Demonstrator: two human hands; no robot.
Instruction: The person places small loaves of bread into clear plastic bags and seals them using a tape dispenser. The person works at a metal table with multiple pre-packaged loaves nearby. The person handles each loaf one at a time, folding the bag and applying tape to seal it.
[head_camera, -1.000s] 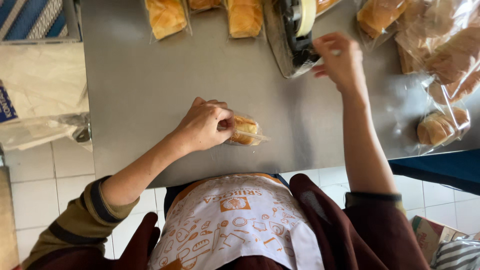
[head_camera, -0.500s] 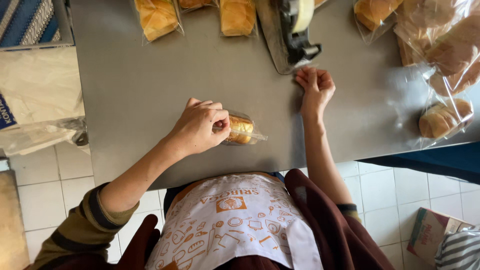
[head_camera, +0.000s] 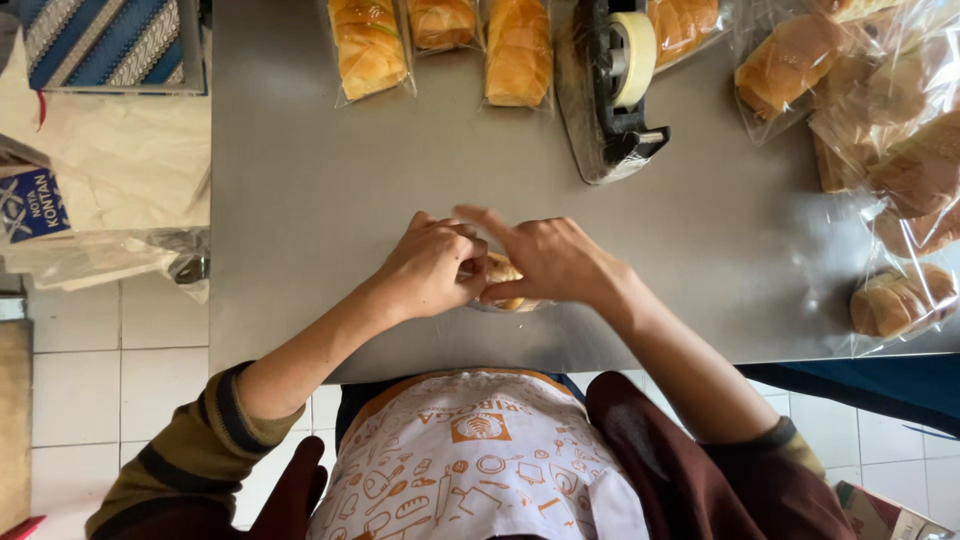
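A small golden bread roll in a clear plastic bag (head_camera: 503, 283) lies on the grey metal table (head_camera: 330, 210), close to the near edge. My left hand (head_camera: 432, 268) grips its left side with curled fingers. My right hand (head_camera: 548, 258) rests over its right side, fingers spread and pressing on the bag. Both hands meet over the roll, which is mostly hidden under them. A black tape dispenser (head_camera: 618, 88) with a roll of clear tape stands on the table beyond my right hand.
Three bagged rolls (head_camera: 445, 45) line the far edge of the table. A heap of bagged rolls (head_camera: 880, 150) fills the right side. Left of the table lie white paper, a blue booklet (head_camera: 30, 205) and clear bags. White floor tiles show below.
My right hand came back from the tape dispenser and moved left onto the bagged roll. My left hand has stayed on the roll throughout.
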